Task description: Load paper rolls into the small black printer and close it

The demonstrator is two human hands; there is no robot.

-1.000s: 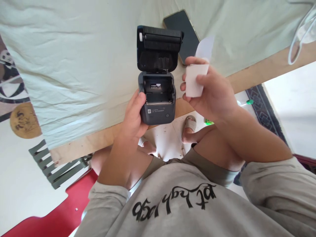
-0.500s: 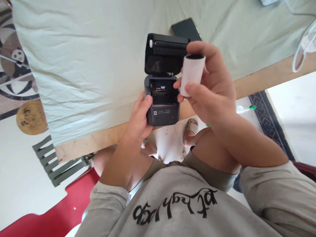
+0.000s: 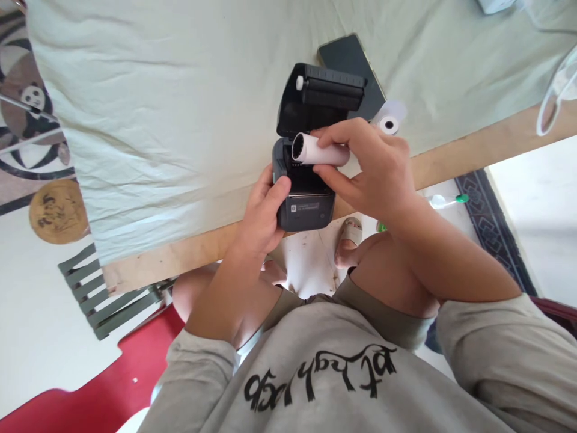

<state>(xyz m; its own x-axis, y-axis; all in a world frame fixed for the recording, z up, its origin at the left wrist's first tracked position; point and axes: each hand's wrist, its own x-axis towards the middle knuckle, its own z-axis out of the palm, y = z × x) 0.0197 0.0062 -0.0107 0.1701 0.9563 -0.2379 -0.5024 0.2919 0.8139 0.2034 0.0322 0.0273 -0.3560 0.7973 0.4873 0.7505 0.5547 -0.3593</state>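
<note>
A small dark label printer (image 3: pixel 305 207) stands at the near edge of the table with its lid (image 3: pixel 327 99) swung open away from me. My left hand (image 3: pixel 264 210) grips the printer's left side. My right hand (image 3: pixel 369 168) holds a white paper roll (image 3: pixel 318 150) lying sideways just above the printer's open compartment. A second white roll (image 3: pixel 388 123) lies on the cloth behind my right hand.
A pale green cloth (image 3: pixel 180 108) covers the wooden table (image 3: pixel 473 144). A dark phone (image 3: pixel 354 60) lies behind the printer. A clear plastic loop (image 3: pixel 552 96) sits at the right edge. Below are a green slatted chair (image 3: pixel 108 300), a red seat (image 3: pixel 90 397) and my sandalled foot (image 3: pixel 349 231).
My right hand turned the roll from upright to sideways and brought it down over the open compartment. The second roll behind it came into view.
</note>
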